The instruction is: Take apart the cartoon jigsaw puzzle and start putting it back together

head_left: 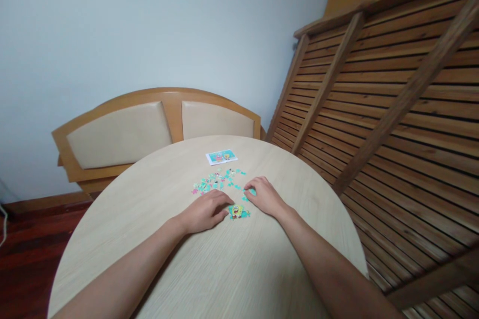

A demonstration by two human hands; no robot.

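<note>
Several small turquoise jigsaw pieces (pixel 215 181) lie scattered on a round pale wooden table (pixel 224 269). A joined patch of pieces with a yellow cartoon figure (pixel 238 212) sits between my hands. My left hand (pixel 207 211) rests knuckles up just left of that patch, fingers curled, thumb and fingertip touching its edge. My right hand (pixel 264 195) lies just right of the patch, fingers bent down onto a turquoise piece (pixel 250 192). A small printed reference picture (pixel 221 156) lies farther back on the table.
A wooden headboard with two beige padded panels (pixel 149 129) leans against the pale wall behind the table. A slatted wooden bed frame (pixel 392 109) stands tilted on the right, close to the table's edge. Dark red floor (pixel 26 244) shows at left.
</note>
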